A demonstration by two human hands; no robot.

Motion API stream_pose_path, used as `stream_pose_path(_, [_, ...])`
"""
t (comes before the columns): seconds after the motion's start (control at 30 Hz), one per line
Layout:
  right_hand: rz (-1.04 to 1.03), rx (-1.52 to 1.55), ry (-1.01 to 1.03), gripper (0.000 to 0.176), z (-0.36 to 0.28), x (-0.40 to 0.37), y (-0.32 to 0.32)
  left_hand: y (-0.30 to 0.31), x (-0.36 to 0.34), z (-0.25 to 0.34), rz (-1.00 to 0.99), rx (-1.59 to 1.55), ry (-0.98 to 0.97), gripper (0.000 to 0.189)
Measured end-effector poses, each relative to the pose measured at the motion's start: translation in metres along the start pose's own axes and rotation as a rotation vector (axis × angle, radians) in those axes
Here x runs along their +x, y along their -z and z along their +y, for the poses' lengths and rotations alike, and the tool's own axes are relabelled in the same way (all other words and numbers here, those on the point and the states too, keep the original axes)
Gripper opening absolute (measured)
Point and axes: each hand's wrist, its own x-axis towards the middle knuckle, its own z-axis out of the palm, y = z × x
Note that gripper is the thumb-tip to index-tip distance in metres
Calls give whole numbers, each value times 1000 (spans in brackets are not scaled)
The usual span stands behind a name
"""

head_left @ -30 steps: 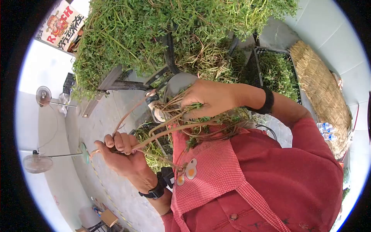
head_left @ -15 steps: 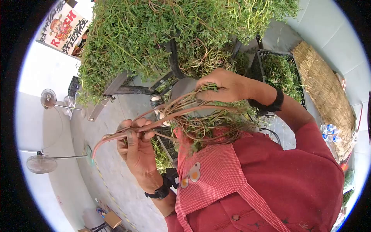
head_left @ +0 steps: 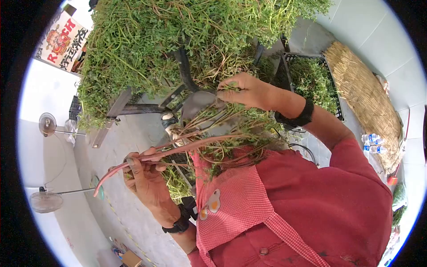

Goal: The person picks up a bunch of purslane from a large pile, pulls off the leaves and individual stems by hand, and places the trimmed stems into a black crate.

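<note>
My left hand [head_left: 144, 175], low at the left, is closed with its thumb over the thick reddish stems [head_left: 187, 147] of a leafy plant. The long stems run to the right, and their thin, tangled green ends [head_left: 235, 155] hang before my apron. One bare stem end curves out left past my fingers. Above the bundle, my right hand [head_left: 244, 91] is pinched around a small green sprig [head_left: 232, 86], just over the thinner stems. A large heap of the same greens [head_left: 147, 49] lies on a dark-framed stand beyond my hands.
A black crate [head_left: 340, 104] holds more greens at the right, beside a rolled straw mat [head_left: 360, 98] and several water bottles [head_left: 373, 144]. Metal legs [head_left: 142, 109] of the stand and a shoe [head_left: 169, 122] are below the heap. Fans [head_left: 46, 202] stand left.
My right hand has risen a little from the stems with the sprig in its fingers. My left hand keeps its grip and sits slightly lower. The whole view has shifted a bit.
</note>
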Motion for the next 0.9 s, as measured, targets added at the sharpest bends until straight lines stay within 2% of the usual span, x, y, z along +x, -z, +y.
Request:
stream_pose_path(0.13, [-13,-49,-85,39,0,-4,3,3,0,-1,-81,-15,3,19])
stream_pose_path(0.2, [-15,-177,135,35,22,2,3,2,0,0,-128,-55,11,19])
stream_pose_path(0.33, [-123,-128,144,33,29,2,-1,5,-2,2,-150,-95,26,20])
stream_pose_path(0.4, [-284,-184,244,34,32,1,-7,8,-2,2,-151,-111,31,21])
stream_pose_path(0.43, [-284,-180,240,34,31,1,-9,8,-2,2,-180,-133,25,22])
stream_pose_path(0.5, [-483,-158,131,35,30,3,-14,7,-1,1,-206,-156,20,22])
stream_pose_path(0.63, [-544,-135,81,37,27,4,-24,7,0,-1,-197,-161,14,23])
stream_pose_path(0.73, [-532,-200,42,38,21,4,-29,10,-3,-1,-150,-138,21,25])
stream_pose_path(0.83, [-251,-286,371,34,40,6,-29,19,-4,-2,-94,-111,45,31])
stream_pose_path(0.87, [-140,-338,435,33,40,8,-29,11,-8,-1,-22,24,-6,32])
stream_pose_path(0.9, [14,-319,377,34,35,8,-28,3,-11,-3,103,149,-67,28])
